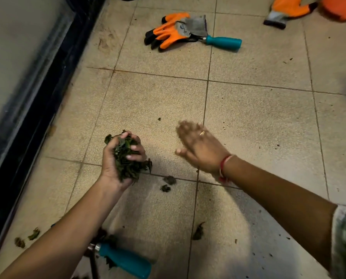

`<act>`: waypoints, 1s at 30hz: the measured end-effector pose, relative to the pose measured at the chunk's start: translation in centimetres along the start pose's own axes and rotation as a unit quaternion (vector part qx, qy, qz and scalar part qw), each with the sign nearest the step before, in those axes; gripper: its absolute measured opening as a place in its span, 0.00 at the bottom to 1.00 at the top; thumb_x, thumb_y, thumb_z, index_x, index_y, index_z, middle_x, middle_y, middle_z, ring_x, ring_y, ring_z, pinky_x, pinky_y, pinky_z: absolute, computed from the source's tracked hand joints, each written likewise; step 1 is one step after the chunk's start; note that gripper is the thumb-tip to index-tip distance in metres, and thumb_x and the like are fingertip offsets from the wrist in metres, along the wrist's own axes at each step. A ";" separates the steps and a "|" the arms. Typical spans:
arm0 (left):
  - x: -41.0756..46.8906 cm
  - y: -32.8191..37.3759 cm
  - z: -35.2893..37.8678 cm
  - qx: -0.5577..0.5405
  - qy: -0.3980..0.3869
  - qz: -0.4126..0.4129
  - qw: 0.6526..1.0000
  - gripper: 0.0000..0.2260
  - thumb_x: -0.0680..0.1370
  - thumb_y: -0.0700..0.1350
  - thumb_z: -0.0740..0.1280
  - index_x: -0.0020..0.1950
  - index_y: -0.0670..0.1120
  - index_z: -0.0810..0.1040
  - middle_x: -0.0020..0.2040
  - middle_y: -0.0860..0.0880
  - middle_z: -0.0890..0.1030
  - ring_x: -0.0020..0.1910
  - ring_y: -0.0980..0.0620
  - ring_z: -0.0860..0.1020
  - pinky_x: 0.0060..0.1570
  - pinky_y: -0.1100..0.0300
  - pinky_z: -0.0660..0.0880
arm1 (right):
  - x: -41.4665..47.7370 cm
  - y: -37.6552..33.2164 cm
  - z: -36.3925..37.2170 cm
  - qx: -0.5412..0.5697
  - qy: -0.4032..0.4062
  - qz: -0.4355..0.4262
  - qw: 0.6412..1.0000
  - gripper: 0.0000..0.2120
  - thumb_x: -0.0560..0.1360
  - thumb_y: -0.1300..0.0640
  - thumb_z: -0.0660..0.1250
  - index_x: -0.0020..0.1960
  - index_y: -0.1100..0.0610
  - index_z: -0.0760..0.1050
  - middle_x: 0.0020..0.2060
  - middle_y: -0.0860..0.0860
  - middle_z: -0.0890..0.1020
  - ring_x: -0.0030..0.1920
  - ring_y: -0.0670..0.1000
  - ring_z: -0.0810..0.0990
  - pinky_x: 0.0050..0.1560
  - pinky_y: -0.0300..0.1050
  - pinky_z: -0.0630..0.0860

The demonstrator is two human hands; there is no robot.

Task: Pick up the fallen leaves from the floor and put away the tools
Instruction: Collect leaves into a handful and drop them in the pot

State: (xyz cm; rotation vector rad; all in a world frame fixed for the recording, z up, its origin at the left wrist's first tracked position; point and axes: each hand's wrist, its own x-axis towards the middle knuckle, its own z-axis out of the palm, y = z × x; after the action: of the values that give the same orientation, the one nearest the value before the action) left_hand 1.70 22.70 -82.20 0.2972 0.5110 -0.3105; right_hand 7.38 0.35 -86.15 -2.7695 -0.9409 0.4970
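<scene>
- Tiled floor point(258, 117): both hands are over it, well apart.
- Right hand point(198, 148): fingers straight, holds nothing; blurred, floor contact unclear.
- Left hand point(116, 162): palm up, fingers curled round a leaf clump point(126, 166).
- Teal-handled tool point(126, 262): on the floor by the left forearm.
- Loose leaves point(169, 180): on the floor between the hands, nearer the left.

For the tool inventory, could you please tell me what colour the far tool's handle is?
The handle is teal; the head view shows it best.
</scene>
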 end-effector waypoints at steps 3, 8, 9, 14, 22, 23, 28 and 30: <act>-0.2 0.2 -0.2 -0.021 -0.006 0.011 1.000 0.05 0.66 0.39 0.71 0.38 0.45 0.76 0.37 0.51 0.77 0.29 0.57 0.74 0.19 0.70 0.70 | -1.2 -2.2 0.0 0.018 -0.043 -0.137 0.989 0.33 0.79 0.37 0.44 0.78 0.53 0.45 0.77 0.51 0.47 0.76 0.49 0.44 0.73 0.44 0.37; -0.1 -0.2 -0.4 -0.034 0.024 0.018 0.999 0.02 0.67 0.40 0.69 0.37 0.45 0.76 0.36 0.50 0.77 0.28 0.57 0.74 0.19 0.70 0.70 | 4.4 -2.4 -2.5 0.068 0.028 -0.010 0.997 0.32 0.80 0.38 0.44 0.77 0.52 0.39 0.77 0.51 0.42 0.76 0.50 0.42 0.74 0.47 0.37; 0.0 0.1 -0.4 -0.039 0.020 0.015 0.999 0.05 0.66 0.39 0.71 0.37 0.45 0.77 0.36 0.50 0.77 0.28 0.57 0.75 0.19 0.69 0.70 | 5.6 -2.2 -2.7 0.055 0.020 -0.003 0.998 0.33 0.80 0.37 0.44 0.77 0.53 0.40 0.77 0.52 0.42 0.76 0.51 0.42 0.73 0.47 0.36; 0.2 1.1 -1.1 -0.073 -0.022 -0.005 0.997 0.04 0.68 0.37 0.71 0.40 0.42 0.78 0.39 0.47 0.79 0.32 0.52 0.77 0.23 0.66 0.74 | 4.0 -3.6 -0.7 0.024 -0.022 -0.138 0.990 0.33 0.79 0.36 0.44 0.78 0.54 0.48 0.77 0.53 0.50 0.76 0.52 0.47 0.71 0.45 0.35; -0.5 0.6 -1.1 -0.050 -0.002 -0.007 0.999 0.04 0.66 0.38 0.72 0.38 0.44 0.78 0.38 0.50 0.78 0.31 0.55 0.75 0.22 0.67 0.73 | -9.2 -5.1 5.2 0.019 -0.072 -0.360 0.930 0.28 0.79 0.43 0.56 0.73 0.61 0.64 0.74 0.56 0.63 0.75 0.54 0.57 0.75 0.53 0.53; -0.7 0.5 -0.9 -0.031 -0.003 0.002 1.000 0.09 0.62 0.37 0.76 0.36 0.44 0.78 0.37 0.50 0.78 0.30 0.56 0.75 0.21 0.69 0.72 | -10.5 -4.7 5.0 0.037 -0.064 -0.359 0.930 0.29 0.78 0.43 0.58 0.72 0.60 0.64 0.73 0.57 0.64 0.75 0.55 0.58 0.74 0.54 0.55; -1.5 -0.3 0.0 -0.027 -0.033 -0.012 0.999 0.14 0.58 0.34 0.78 0.36 0.44 0.77 0.37 0.50 0.78 0.30 0.56 0.76 0.21 0.68 0.72 | -15.0 -3.2 4.1 0.006 -0.015 -0.253 0.967 0.40 0.73 0.30 0.56 0.76 0.54 0.58 0.75 0.56 0.60 0.76 0.57 0.54 0.75 0.56 0.51; -1.8 -1.1 -0.1 -0.048 -0.035 -0.028 0.998 0.14 0.60 0.34 0.77 0.39 0.44 0.76 0.38 0.49 0.79 0.31 0.54 0.76 0.21 0.65 0.73 | -15.1 -3.4 4.6 -0.060 -0.031 -0.242 0.968 0.38 0.75 0.30 0.52 0.77 0.52 0.54 0.75 0.56 0.59 0.76 0.58 0.54 0.74 0.58 0.50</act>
State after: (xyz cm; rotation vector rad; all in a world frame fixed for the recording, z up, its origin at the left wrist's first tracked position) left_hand -0.20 22.13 -81.58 0.1775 0.4634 -0.3478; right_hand -7.44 -5.97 -85.68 -2.4947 -1.6463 0.4537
